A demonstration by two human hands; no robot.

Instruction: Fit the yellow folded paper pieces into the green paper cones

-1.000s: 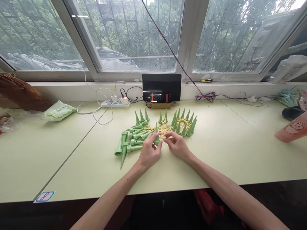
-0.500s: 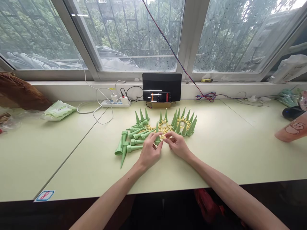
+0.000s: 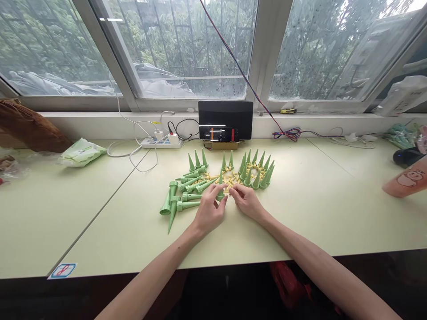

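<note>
My left hand [image 3: 210, 208] is closed around the base of an upright green plant watering spike [image 3: 220, 178], its tip pointing up. Close on the right, my right hand [image 3: 249, 203] pinches a small yellow valve piece [image 3: 227, 190] beside the spike; the fingertips partly hide it. Behind the hands lie loose yellow pieces [image 3: 230, 179]. Several green spikes [image 3: 191, 197] lie on their sides to the left, one across another. More spikes stand upright at the right in a ring [image 3: 256, 181] around yellow pieces, with others standing farther back.
On the pale table [image 3: 133, 235], a phone [image 3: 222, 134] leans against a black screen [image 3: 225, 113] at the back. A power strip [image 3: 162, 142] with white cables sits back left, near a green-white soft pack [image 3: 83, 153]. An orange-pink cup [image 3: 407, 178] stands far right.
The held spike has shifted slightly right along with the left fingers. My right fingertips have drawn closer together on the yellow valve piece beside it.
</note>
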